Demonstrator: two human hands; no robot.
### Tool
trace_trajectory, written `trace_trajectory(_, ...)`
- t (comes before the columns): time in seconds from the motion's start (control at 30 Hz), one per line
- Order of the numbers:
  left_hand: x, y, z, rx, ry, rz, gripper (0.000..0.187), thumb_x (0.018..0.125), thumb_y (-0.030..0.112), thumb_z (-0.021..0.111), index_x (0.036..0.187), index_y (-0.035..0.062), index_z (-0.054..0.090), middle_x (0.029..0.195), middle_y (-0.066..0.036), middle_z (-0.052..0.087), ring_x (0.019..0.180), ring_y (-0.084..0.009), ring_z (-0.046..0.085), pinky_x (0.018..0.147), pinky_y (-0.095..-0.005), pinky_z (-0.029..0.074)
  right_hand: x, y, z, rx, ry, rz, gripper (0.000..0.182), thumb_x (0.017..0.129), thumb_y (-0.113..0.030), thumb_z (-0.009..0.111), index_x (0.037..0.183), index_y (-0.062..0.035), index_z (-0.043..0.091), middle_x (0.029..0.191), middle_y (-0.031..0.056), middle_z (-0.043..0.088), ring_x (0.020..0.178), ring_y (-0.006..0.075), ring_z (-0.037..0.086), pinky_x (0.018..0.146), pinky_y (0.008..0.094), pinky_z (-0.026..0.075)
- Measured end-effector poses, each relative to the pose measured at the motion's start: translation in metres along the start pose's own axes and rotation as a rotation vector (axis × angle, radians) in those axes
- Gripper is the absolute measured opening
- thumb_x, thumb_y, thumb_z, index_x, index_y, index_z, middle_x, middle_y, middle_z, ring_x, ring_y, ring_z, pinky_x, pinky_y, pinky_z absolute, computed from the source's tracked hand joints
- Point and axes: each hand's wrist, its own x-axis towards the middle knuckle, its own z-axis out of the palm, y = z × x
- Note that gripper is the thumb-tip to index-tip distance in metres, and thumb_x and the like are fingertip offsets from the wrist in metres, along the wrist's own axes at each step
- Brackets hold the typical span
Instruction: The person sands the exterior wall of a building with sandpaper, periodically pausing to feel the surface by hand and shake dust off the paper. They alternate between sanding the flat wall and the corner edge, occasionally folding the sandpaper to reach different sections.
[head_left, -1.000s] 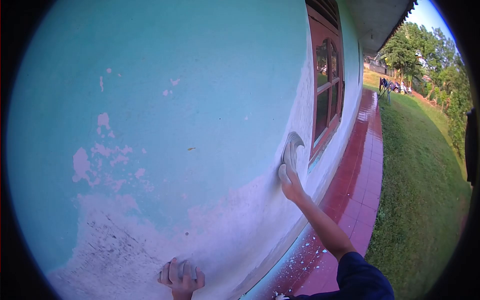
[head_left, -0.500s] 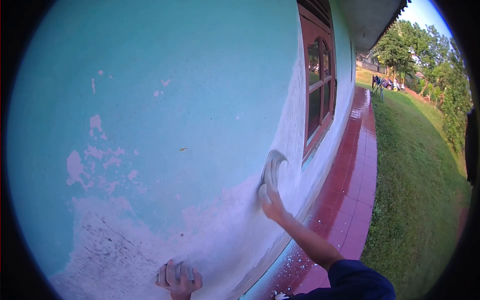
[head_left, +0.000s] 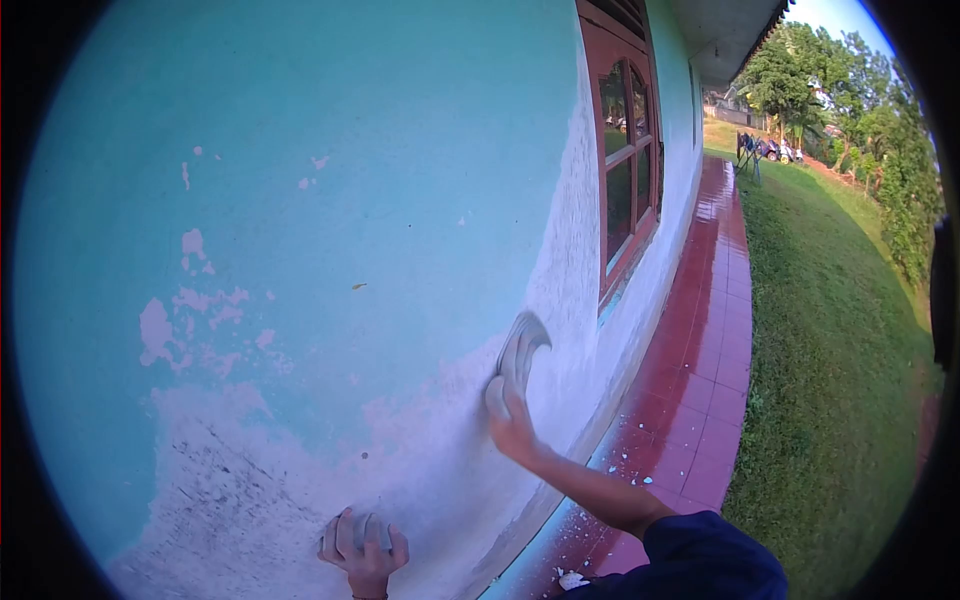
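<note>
A wall (head_left: 400, 200) fills most of the view, with turquoise paint above and a bare whitish, scuffed area (head_left: 215, 465) below. My right hand (head_left: 512, 420) is closed on a grey, curled sheet of sandpaper (head_left: 533, 329), pressed against the whitish part left of the window. The sheet's free edge bends away from the wall. Low in the view, my left hand (head_left: 366, 556) lies against the wall with curled fingers over a grey piece (head_left: 372, 528) that looks like the same kind of sheet. Its full shape is hidden under the fingers.
A red-framed window (head_left: 628, 170) sits in the wall at the right. Below runs a red tiled walkway (head_left: 690, 390), strewn with white paint chips (head_left: 572, 580) near the wall. Beyond it are grass (head_left: 830, 330), trees (head_left: 785, 85) and parked vehicles (head_left: 778, 150).
My right hand and its sandpaper have shifted left and slightly down along the wall. My left hand has moved only slightly. The whole view has swung a little to the right.
</note>
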Motion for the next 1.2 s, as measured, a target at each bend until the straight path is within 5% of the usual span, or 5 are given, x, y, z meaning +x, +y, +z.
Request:
trace_trajectory(0.53, -0.008, -0.006, 0.003, -0.043, -0.017, 0.013, 0.034, 0.081, 0.03, 0.063, 0.108, 0.0084, 0.061, 0.131, -0.021, 0.053, 0.12, -0.0422, 0.045, 0.097, -0.0532, 0.037, -0.017, -0.034, 0.009, 0.036, -0.138, 0.29, 0.073, 0.107, -0.032, 0.032, 0.16, 0.0058, -0.001, 0.166, 0.033, -0.006, 0.153, 0.0502, -0.013, 0.117, 0.0662, -0.009)
trace_trajectory(0.73, -0.006, 0.001, -0.005, -0.087, -0.078, -0.028, 0.036, 0.081, 0.027, 0.063, 0.112, 0.0072, 0.06, 0.132, -0.023, 0.051, 0.12, -0.0438, 0.045, 0.098, -0.0536, 0.036, 0.091, 0.054, -0.031, 0.445, 0.013, 0.494, 0.07, 0.111, -0.038, 0.031, 0.16, 0.0061, 0.009, 0.168, 0.0244, 0.011, 0.157, 0.035, 0.006, 0.126, 0.0397, 0.002)
trace_trajectory(0.93, -0.007, -0.005, 0.002, -0.051, -0.022, 0.015, 0.036, 0.082, 0.028, 0.063, 0.111, 0.0067, 0.06, 0.132, -0.023, 0.051, 0.121, -0.0434, 0.044, 0.098, -0.054, 0.036, -0.009, -0.02, 0.0, 0.124, -0.08, 0.226, 0.07, 0.108, -0.026, 0.036, 0.158, 0.0108, 0.004, 0.162, 0.0403, -0.006, 0.149, 0.059, -0.012, 0.122, 0.0601, -0.005)
trace_trajectory(1.03, -0.006, -0.003, -0.005, -0.065, -0.07, -0.007, 0.037, 0.082, 0.029, 0.063, 0.111, 0.0066, 0.06, 0.132, -0.022, 0.051, 0.121, -0.0432, 0.043, 0.098, -0.0543, 0.036, 0.114, 0.098, -0.047, 0.5, 0.002, 0.495, 0.068, 0.111, -0.037, 0.031, 0.16, 0.0057, 0.011, 0.168, 0.0257, 0.01, 0.158, 0.0339, 0.0, 0.126, 0.0373, 0.002)
trace_trajectory(1.2, -0.01, -0.004, 0.003, -0.073, -0.044, 0.006, 0.038, 0.086, 0.031, 0.06, 0.115, 0.0066, 0.058, 0.134, -0.022, 0.049, 0.127, -0.0432, 0.04, 0.1, -0.0575, 0.035, 0.035, 0.029, -0.002, 0.077, 0.051, 0.226, 0.07, 0.107, -0.026, 0.031, 0.157, 0.0128, 0.002, 0.164, 0.0355, -0.009, 0.15, 0.0559, -0.014, 0.122, 0.0571, -0.007)
